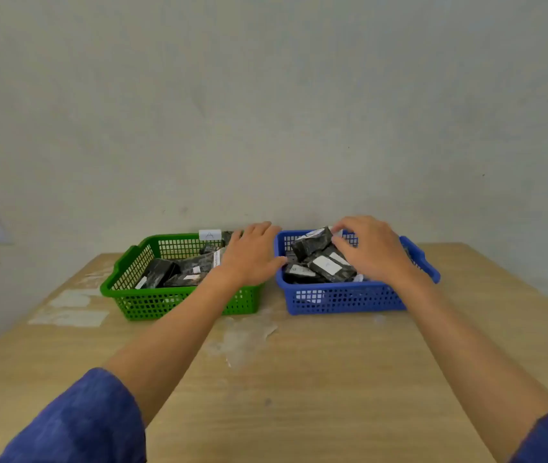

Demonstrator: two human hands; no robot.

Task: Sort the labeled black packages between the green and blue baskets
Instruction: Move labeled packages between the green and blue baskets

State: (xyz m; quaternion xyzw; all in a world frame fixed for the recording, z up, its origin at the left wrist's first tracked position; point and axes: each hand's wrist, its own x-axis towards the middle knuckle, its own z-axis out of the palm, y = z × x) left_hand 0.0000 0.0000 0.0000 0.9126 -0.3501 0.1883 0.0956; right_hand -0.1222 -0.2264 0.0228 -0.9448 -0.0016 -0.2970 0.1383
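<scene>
1. The right hand (pixel 371 250) has its grip closed on a black package (pixel 311 242), fingertips on its right end, holding it tilted above the pile in the blue basket (pixel 346 297).
2. The left hand (pixel 252 255) has an open grip, palm down and fingers spread, holding nothing, over the right end of the green basket (pixel 165 300), thumb near the blue basket's left rim.
3. More black packages with white labels (pixel 327 265) lie in the blue basket; others (pixel 165 274) lie in the green one.
4. A white tag (pixel 210 234) sits on the green basket's far rim.
5. Both baskets stand just beside each other on the wooden table (pixel 299 379), near the wall (pixel 265 111).
</scene>
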